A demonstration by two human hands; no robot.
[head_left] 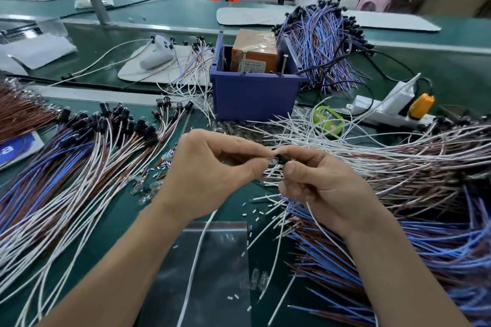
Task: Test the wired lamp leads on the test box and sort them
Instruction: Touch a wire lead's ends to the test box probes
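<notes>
Green matting covers the desk [231, 207], and most of it is buried under loose wire. I hold one lamp lead [279, 160] up between both hands, just above the desk and in front of the test box [253, 60], an orange unit sitting inside a blue bin [252, 98].

My left hand [210, 167] pinches the small clear bulb end between thumb and forefinger, with the other fingers loosely curled beneath. My right hand [318, 183] pinches the black holder, thumb and forefinger closed tight on it. The lead's white wire [326, 231] trails out below that palm toward me. The fingertips of the two hands almost meet around the part.

I judge this to be the preparing step before the test: the bulb looks as if it is being seated or checked in its holder, and the lead touches nothing on the box. The next move calls for carrying the bare wire ends forward to the two upright metal pins [284, 64] at the bin's front rim. I take these to be the contacts but cannot confirm it.

After that comes sorting. A fanned pile with black holders [106, 135] lies to the left and a tangled heap [398, 164] to the right. Which holds tested leads, I cannot tell.
</notes>
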